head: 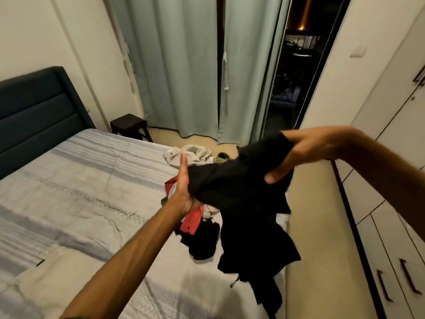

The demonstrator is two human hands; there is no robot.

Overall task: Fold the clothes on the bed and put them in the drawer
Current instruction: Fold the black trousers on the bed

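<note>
A black garment (241, 187) hangs in the air above the right edge of the bed (80, 180). My right hand (305, 150) grips its upper end, thumb under the cloth. My left hand (184, 185) is flat, fingers straight up, pressed against the garment's left side. Below them on the bed lies a small pile: a red piece (192, 223), another black piece (203, 242) and some white cloth (210, 211). A beige garment (190, 154) lies crumpled at the bed's far right corner.
White wardrobe doors and drawers with dark handles (407, 277) line the right wall. A narrow strip of beige floor (315, 226) runs between bed and wardrobe. Green curtains (184, 65), a dark stool (130, 125) and the dark blue headboard (34, 107) stand beyond.
</note>
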